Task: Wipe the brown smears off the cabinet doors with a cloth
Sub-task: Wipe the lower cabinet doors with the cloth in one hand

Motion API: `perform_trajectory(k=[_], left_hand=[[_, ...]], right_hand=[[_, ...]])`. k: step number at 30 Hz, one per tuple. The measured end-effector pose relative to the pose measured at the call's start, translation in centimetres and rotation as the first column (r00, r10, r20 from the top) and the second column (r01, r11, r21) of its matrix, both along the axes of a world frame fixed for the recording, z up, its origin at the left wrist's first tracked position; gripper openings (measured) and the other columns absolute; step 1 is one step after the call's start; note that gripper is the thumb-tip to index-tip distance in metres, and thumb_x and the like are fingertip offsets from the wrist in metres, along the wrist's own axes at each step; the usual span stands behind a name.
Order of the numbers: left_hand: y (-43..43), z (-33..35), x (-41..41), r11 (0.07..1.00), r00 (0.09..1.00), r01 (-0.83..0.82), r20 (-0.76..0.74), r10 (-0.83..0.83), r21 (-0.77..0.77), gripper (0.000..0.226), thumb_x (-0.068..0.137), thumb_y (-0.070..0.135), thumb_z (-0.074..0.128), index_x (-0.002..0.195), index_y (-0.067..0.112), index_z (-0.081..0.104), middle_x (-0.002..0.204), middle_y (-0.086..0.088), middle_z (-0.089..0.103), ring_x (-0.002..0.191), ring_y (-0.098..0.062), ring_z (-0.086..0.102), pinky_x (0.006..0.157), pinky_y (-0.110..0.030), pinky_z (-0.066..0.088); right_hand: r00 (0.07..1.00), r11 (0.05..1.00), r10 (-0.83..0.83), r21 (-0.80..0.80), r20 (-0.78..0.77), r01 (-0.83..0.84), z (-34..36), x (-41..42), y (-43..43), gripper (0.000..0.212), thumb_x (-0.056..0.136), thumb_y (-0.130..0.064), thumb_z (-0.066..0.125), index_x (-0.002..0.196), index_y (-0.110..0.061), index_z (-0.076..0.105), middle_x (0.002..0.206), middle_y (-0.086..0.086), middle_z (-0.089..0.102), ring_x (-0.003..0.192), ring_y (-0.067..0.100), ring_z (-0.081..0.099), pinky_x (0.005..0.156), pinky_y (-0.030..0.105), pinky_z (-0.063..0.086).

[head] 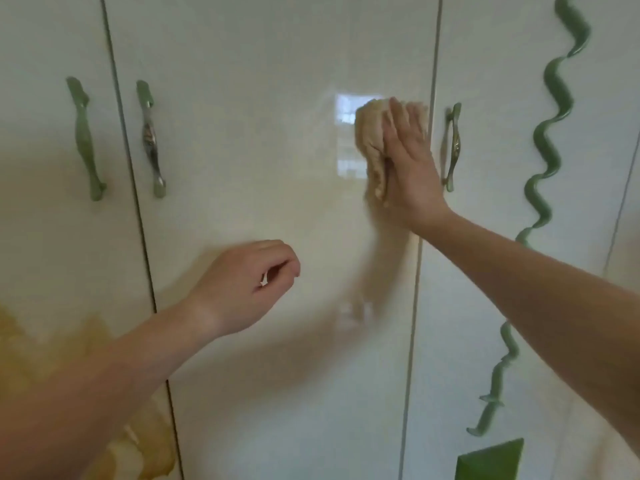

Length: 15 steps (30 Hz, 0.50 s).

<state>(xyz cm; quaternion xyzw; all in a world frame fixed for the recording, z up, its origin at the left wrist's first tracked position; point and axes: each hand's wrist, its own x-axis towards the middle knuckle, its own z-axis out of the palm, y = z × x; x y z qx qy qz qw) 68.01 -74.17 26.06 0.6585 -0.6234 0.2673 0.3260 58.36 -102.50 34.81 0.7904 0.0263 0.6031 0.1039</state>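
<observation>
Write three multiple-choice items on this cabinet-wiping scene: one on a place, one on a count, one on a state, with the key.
1. Where is the cloth?
A. on the middle door, beside its right edge
B. on the floor
C. hung on a handle

2. How many door handles show?
A. one
B. three
C. six

3. How is the left hand?
A. gripping a handle
B. loosely curled, holding nothing
C. pressing the cloth

Key: 1 A, the right hand presses it flat there; 2 B, two handles left, one handle right; 3 B, its fingers close on nothing.
</observation>
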Motion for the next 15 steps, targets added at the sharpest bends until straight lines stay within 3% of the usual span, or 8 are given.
perform_trajectory(k=[2, 3, 5, 7, 10, 12, 14, 15], left_hand=[[0.9, -0.4, 0.5, 0.999, 0.999, -0.041, -0.008, 0.042, 0.023, 0.032, 0.092, 0.035, 0.042, 0.081, 0.016, 0.065, 0.075, 0.009, 0.06, 0.07, -0.008, 0.052, 0.067, -0.025, 0.043], [1.3, -0.7, 1.0, 0.997, 0.998, -0.067, -0.017, 0.067, 0.032, 0.033, 0.092, 0.036, 0.041, 0.082, 0.016, 0.065, 0.075, 0.008, 0.06, 0.071, -0.01, 0.052, 0.068, -0.029, 0.045], [3.0, -1.3, 2.2, 0.993, 0.993, -0.114, -0.039, 0.116, 0.035, 0.035, 0.093, 0.039, 0.041, 0.082, 0.016, 0.065, 0.076, 0.006, 0.061, 0.07, -0.012, 0.053, 0.068, -0.035, 0.047], [4.8, -1.9, 3.1, 0.987, 0.987, -0.148, -0.047, 0.151, 0.059, 0.037, 0.094, 0.04, 0.04, 0.082, 0.016, 0.066, 0.076, 0.006, 0.062, 0.071, -0.011, 0.054, 0.069, -0.037, 0.048], [8.1, -2.2, 4.0, 0.968, 0.976, -0.215, -0.017, 0.219, 0.128, 0.038, 0.093, 0.041, 0.037, 0.083, 0.019, 0.066, 0.077, 0.008, 0.062, 0.074, -0.009, 0.055, 0.069, -0.035, 0.048], [10.4, -1.7, 4.6, 0.965, 0.969, -0.237, -0.049, 0.243, 0.112, 0.037, 0.092, 0.042, 0.036, 0.083, 0.021, 0.065, 0.078, 0.009, 0.063, 0.076, -0.009, 0.056, 0.069, -0.033, 0.048], [11.8, -1.3, 5.2, 0.964, 0.961, -0.255, -0.085, 0.262, 0.077, 0.037, 0.092, 0.043, 0.035, 0.082, 0.023, 0.064, 0.079, 0.009, 0.063, 0.075, -0.012, 0.058, 0.068, -0.031, 0.048], [12.5, -1.0, 5.4, 0.964, 0.959, -0.261, -0.101, 0.266, 0.059, 0.037, 0.092, 0.044, 0.035, 0.081, 0.023, 0.063, 0.078, 0.008, 0.063, 0.074, -0.013, 0.058, 0.068, -0.03, 0.047]], right_hand=[[0.992, 0.981, 0.013, 0.189, 0.128, -0.037, -3.8, 3.2, 4.3, 0.059, 0.098, -0.015, 0.035, 0.154, 0.006, 0.03, 0.162, 0.03, 0.02, 0.153, 0.047, 0.01, 0.124, 0.061, 0.01], [0.993, 0.988, 0.027, 0.151, 0.117, -0.044, -7.7, 4.5, 6.5, 0.058, 0.098, -0.012, 0.039, 0.153, 0.007, 0.032, 0.162, 0.029, 0.021, 0.154, 0.046, 0.01, 0.122, 0.064, 0.014], [0.992, 0.993, 0.077, -0.082, -0.095, -0.085, -16.8, 6.3, 10.9, 0.059, 0.097, -0.006, 0.049, 0.154, -0.001, 0.036, 0.165, 0.021, 0.021, 0.155, 0.04, 0.011, 0.12, 0.063, 0.019], [0.926, 0.895, -0.03, -0.423, -0.376, -0.143, -22.5, 5.8, 12.5, 0.063, 0.096, -0.008, 0.05, 0.157, -0.013, 0.034, 0.169, 0.008, 0.017, 0.157, 0.03, 0.009, 0.125, 0.052, 0.017], [0.888, 0.756, -0.127, -0.623, -0.441, -0.201, -17.6, 4.8, 10.6, 0.061, 0.1, -0.018, 0.054, 0.158, -0.015, 0.033, 0.168, 0.003, 0.021, 0.157, 0.025, 0.014, 0.127, 0.043, 0.017], [0.962, 0.898, -0.053, -0.434, -0.267, -0.071, -10.3, 4.8, 9.9, 0.057, 0.102, -0.024, 0.052, 0.155, -0.008, 0.038, 0.165, 0.013, 0.029, 0.154, 0.035, 0.022, 0.123, 0.051, 0.025], [1.0, 1.0, 0.003, 0.028, -0.017, -0.002, -3.0, 4.6, 8.7, 0.063, 0.098, -0.025, 0.045, 0.154, 0.001, 0.035, 0.161, 0.024, 0.031, 0.151, 0.045, 0.023, 0.121, 0.057, 0.023], [0.996, 0.971, 0.001, 0.239, 0.085, -0.021, -0.3, 4.6, 8.7, 0.066, 0.096, -0.024, 0.042, 0.155, 0.002, 0.03, 0.163, 0.024, 0.027, 0.152, 0.045, 0.019, 0.123, 0.056, 0.018]])
